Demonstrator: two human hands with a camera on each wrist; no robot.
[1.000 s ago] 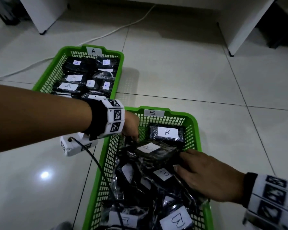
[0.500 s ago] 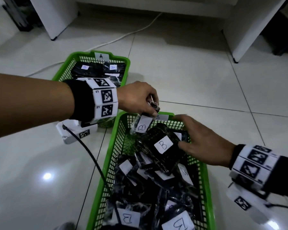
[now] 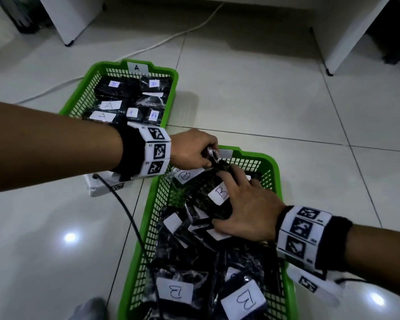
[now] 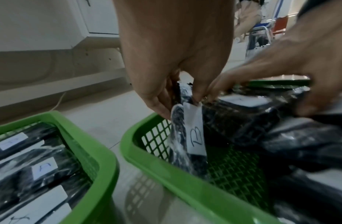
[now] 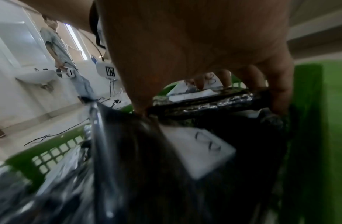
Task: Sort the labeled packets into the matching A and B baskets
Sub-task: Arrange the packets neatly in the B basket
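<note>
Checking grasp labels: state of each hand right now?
Left hand: fingers pinch a B packet over the B basket.
Right hand: grips another B packet in the basket.

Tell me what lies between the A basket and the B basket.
Only bare floor tile separates the A basket from the B basket, plainest in the left wrist view.

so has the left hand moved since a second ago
Yes. The left hand came up from inside the B basket near its far left corner and now pinches a B-labeled packet at that basket's far rim.
</note>
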